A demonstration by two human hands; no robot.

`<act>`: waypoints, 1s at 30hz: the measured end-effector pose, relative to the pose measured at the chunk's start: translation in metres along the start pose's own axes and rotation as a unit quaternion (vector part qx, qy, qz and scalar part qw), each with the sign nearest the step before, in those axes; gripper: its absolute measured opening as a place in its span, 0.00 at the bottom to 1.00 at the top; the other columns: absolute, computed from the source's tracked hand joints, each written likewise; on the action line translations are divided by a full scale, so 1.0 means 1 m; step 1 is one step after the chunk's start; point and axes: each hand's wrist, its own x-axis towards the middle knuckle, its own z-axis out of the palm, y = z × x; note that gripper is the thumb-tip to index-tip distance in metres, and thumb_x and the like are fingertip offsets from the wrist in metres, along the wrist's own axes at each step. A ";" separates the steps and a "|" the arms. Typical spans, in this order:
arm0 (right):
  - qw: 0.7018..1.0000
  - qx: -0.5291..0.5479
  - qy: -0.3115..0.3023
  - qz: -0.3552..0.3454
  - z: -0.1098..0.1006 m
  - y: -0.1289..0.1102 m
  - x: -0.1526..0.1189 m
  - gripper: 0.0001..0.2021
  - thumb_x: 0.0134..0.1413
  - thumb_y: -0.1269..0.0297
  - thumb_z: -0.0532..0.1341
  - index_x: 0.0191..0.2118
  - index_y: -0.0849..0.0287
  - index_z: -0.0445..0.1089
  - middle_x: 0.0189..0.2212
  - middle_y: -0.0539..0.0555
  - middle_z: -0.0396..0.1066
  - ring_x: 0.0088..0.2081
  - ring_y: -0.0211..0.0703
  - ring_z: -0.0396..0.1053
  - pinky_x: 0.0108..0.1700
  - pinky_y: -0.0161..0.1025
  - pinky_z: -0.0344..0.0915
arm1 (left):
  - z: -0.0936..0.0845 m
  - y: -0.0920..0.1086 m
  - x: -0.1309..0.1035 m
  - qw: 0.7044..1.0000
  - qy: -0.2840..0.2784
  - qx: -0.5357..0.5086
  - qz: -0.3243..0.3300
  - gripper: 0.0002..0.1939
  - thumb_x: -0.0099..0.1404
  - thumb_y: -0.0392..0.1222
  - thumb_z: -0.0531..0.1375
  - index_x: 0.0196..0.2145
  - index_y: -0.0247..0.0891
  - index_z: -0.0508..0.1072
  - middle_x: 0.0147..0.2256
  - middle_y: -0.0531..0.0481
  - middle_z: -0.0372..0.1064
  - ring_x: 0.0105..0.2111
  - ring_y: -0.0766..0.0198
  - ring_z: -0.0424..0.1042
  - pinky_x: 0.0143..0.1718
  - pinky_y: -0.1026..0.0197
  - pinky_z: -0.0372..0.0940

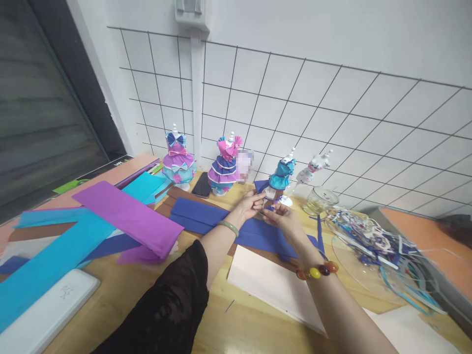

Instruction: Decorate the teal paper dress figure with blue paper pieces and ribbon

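Observation:
Both hands meet near the middle of the table, at the lower part of a small dress form in a teal ruffled top. My left hand has its fingers pinched at the form's skirt area, by a pale and dark blue piece. My right hand, fingers closed together, is just right of it and lower; what it grips is too small to make out. Beneath the hands lies a long folded dark blue strip.
Two dressed forms and a phone stand or lie behind. Purple and cyan strips cover the left, beside a white box. Rightward are a bare form, glass jar and scrap pile. Pale sheets lie in front.

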 end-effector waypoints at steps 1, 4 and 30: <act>1.000 0.001 0.002 0.000 0.000 0.000 0.000 0.18 0.27 0.61 0.72 0.27 0.59 0.65 0.19 0.46 0.68 0.24 0.38 0.70 0.30 0.37 0.70 | 0.000 0.000 0.000 1.000 0.000 0.003 0.002 0.16 0.46 0.32 0.66 0.25 0.34 0.60 0.21 0.60 0.56 0.14 0.82 0.50 0.11 0.76 0.41; 1.000 0.002 0.005 0.002 -0.001 0.000 0.001 0.18 0.28 0.61 0.72 0.27 0.60 0.67 0.22 0.48 0.70 0.25 0.37 0.70 0.31 0.37 0.70 | -0.002 -0.001 0.001 1.000 0.004 0.012 0.010 0.16 0.46 0.32 0.66 0.26 0.34 0.60 0.21 0.60 0.56 0.14 0.82 0.50 0.11 0.75 0.41; 0.993 -0.046 0.051 -0.098 -0.016 -0.003 -0.004 0.18 0.30 0.58 0.70 0.28 0.59 0.64 0.20 0.49 0.68 0.23 0.39 0.68 0.28 0.37 0.64 | 0.040 0.014 -0.025 0.906 -0.054 0.420 0.023 0.17 0.44 0.42 0.68 0.31 0.30 0.71 0.21 0.53 0.66 0.21 0.73 0.63 0.24 0.69 0.58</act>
